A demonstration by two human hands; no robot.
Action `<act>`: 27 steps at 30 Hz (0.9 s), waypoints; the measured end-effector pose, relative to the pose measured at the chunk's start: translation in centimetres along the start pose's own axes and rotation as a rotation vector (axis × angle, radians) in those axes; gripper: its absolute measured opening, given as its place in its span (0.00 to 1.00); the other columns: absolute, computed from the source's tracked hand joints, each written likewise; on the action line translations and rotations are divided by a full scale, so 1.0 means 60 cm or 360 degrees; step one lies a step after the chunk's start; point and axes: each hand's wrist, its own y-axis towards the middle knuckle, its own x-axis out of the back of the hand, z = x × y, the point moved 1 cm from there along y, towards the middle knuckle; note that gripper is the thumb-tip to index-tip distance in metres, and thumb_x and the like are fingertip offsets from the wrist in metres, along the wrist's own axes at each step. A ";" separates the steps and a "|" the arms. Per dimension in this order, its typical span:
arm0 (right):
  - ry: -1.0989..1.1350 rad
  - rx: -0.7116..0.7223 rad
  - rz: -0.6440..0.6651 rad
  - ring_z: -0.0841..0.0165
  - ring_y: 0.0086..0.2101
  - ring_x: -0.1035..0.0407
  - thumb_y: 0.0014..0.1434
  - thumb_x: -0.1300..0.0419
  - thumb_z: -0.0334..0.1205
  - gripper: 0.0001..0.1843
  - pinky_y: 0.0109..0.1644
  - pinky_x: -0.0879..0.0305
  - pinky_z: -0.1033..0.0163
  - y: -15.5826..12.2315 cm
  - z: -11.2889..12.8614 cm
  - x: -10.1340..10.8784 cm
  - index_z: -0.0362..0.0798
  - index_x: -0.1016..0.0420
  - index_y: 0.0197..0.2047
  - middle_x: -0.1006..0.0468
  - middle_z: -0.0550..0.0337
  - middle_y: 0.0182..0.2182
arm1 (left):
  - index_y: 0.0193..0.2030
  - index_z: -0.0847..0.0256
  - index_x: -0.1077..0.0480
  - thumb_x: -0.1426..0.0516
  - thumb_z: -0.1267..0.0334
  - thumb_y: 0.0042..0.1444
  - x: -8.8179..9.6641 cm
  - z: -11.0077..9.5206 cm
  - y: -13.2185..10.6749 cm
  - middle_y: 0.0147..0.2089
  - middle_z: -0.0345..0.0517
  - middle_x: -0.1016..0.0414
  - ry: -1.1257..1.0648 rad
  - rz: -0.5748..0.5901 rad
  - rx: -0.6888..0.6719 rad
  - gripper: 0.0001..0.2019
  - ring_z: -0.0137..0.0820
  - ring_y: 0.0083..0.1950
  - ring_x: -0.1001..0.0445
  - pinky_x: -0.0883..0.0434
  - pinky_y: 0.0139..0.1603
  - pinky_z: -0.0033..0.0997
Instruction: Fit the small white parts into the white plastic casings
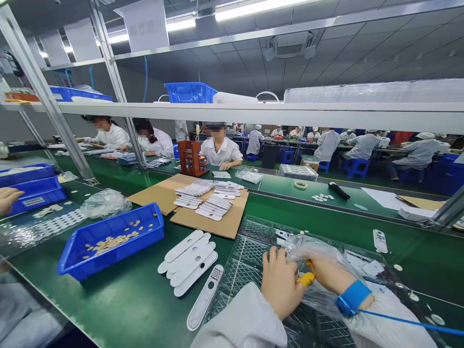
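Head view: plastic bag point(308, 249) held over the tray point(250, 261)

We see the green table point(137, 299) carrying that clear tray, with the crumpled bag over its near part. The bag drapes across our right hand point(328, 274), whose grip curls shut on the film, and runs leftward to our left hand point(281, 285), whose grip pinches its edge. A small yellow piece point(306, 279) sits between them.

I see my left hand point(281, 286) and right hand point(328, 273) together over the clear tray point(250, 256) on the green tabletop point(145, 299), both gripping a crumpled bag point(312, 249). Left of the tray lie white shells point(188, 261); farther left stands a blue bin point(108, 244) of small discs.
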 end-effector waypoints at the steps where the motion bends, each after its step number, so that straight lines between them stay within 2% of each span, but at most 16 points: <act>1: -0.0031 0.0003 0.0047 0.54 0.40 0.30 0.43 0.46 0.28 0.19 0.49 0.38 0.52 -0.006 -0.002 0.004 0.49 0.23 0.38 0.22 0.53 0.38 | 0.37 0.59 0.29 0.47 0.62 0.51 -0.008 0.009 0.011 0.50 0.53 0.35 0.0075 0.0054 0.0036 0.09 0.48 0.57 0.42 0.53 0.59 0.54; 3: -0.0081 0.0013 0.0156 0.52 0.43 0.32 0.45 0.47 0.29 0.21 0.49 0.38 0.49 -0.021 -0.004 0.009 0.49 0.24 0.42 0.24 0.52 0.42 | 0.41 0.58 0.29 0.49 0.67 0.52 -0.018 0.021 0.027 0.45 0.51 0.34 0.0174 0.0160 0.0112 0.11 0.44 0.52 0.37 0.49 0.58 0.49; 6: -0.0089 0.0047 0.0328 0.54 0.47 0.34 0.43 0.45 0.29 0.26 0.52 0.39 0.51 -0.041 -0.007 0.004 0.50 0.27 0.48 0.26 0.54 0.47 | 0.48 0.56 0.33 0.49 0.73 0.49 -0.020 0.033 0.039 0.48 0.52 0.37 0.0224 0.0256 0.0284 0.19 0.42 0.48 0.33 0.40 0.51 0.46; 9: -0.0002 0.0036 0.0420 0.57 0.54 0.41 0.38 0.45 0.26 0.37 0.59 0.48 0.53 -0.055 -0.024 -0.012 0.47 0.34 0.56 0.34 0.53 0.55 | 0.45 0.58 0.30 0.45 0.75 0.44 -0.020 0.045 0.040 0.48 0.55 0.39 0.0265 0.0344 0.0470 0.19 0.46 0.45 0.30 0.37 0.45 0.48; 11: 0.0081 -0.0013 0.0474 0.57 0.55 0.43 0.37 0.46 0.25 0.40 0.60 0.50 0.53 -0.063 -0.041 -0.020 0.45 0.37 0.58 0.36 0.51 0.56 | 0.42 0.58 0.28 0.42 0.77 0.39 -0.020 0.052 0.037 0.48 0.55 0.39 0.0276 0.0403 0.0541 0.20 0.48 0.44 0.30 0.36 0.44 0.50; 14: 0.0096 -0.0056 0.0531 0.55 0.54 0.41 0.43 0.44 0.29 0.35 0.57 0.45 0.51 -0.068 -0.056 -0.022 0.46 0.36 0.57 0.34 0.51 0.54 | 0.43 0.56 0.28 0.39 0.77 0.35 -0.012 0.054 0.025 0.49 0.55 0.39 0.0241 0.0484 0.0523 0.24 0.48 0.42 0.29 0.35 0.43 0.49; 17: -0.0030 0.0007 0.0365 0.55 0.49 0.36 0.52 0.46 0.37 0.23 0.53 0.41 0.51 -0.062 -0.053 -0.017 0.49 0.30 0.52 0.28 0.53 0.49 | 0.50 0.46 0.32 0.40 0.64 0.44 0.018 0.045 0.003 0.52 0.48 0.39 -0.0025 0.0527 0.0346 0.23 0.40 0.43 0.29 0.33 0.43 0.40; 19: -0.0127 0.0013 0.0187 0.56 0.47 0.34 0.55 0.50 0.35 0.18 0.52 0.40 0.52 -0.052 -0.050 -0.020 0.49 0.27 0.47 0.25 0.53 0.45 | 0.52 0.43 0.34 0.45 0.57 0.51 0.052 0.043 -0.013 0.56 0.44 0.41 -0.0325 0.0414 0.0203 0.19 0.36 0.46 0.30 0.34 0.45 0.34; 21: -0.0176 -0.0028 0.0088 0.56 0.45 0.33 0.53 0.51 0.31 0.17 0.51 0.40 0.52 -0.042 -0.053 -0.033 0.50 0.26 0.43 0.24 0.54 0.42 | 0.50 0.46 0.32 0.49 0.58 0.55 0.094 0.056 -0.032 0.55 0.42 0.39 -0.0480 0.0181 0.0170 0.15 0.33 0.49 0.33 0.35 0.46 0.29; 22: -0.0176 -0.0047 0.0075 0.56 0.45 0.33 0.52 0.51 0.30 0.17 0.51 0.40 0.52 -0.037 -0.056 -0.042 0.50 0.25 0.41 0.24 0.54 0.42 | 0.47 0.49 0.30 0.50 0.60 0.55 0.114 0.069 -0.043 0.52 0.43 0.35 -0.0459 0.0058 0.0222 0.14 0.32 0.48 0.33 0.36 0.44 0.28; 25: -0.0148 -0.0105 0.0074 0.53 0.44 0.33 0.50 0.48 0.31 0.15 0.51 0.41 0.49 -0.028 -0.072 -0.076 0.49 0.24 0.39 0.24 0.52 0.41 | 0.40 0.58 0.30 0.50 0.65 0.53 0.159 0.126 -0.085 0.41 0.44 0.28 -0.0158 -0.0201 0.0603 0.10 0.31 0.40 0.31 0.36 0.40 0.27; 27: -0.0110 -0.0131 0.0064 0.51 0.44 0.33 0.48 0.46 0.31 0.15 0.52 0.43 0.47 -0.022 -0.081 -0.091 0.48 0.24 0.39 0.24 0.50 0.39 | 0.37 0.59 0.31 0.50 0.67 0.52 0.169 0.164 -0.118 0.37 0.43 0.27 0.0116 -0.0234 0.0883 0.08 0.31 0.37 0.31 0.38 0.36 0.27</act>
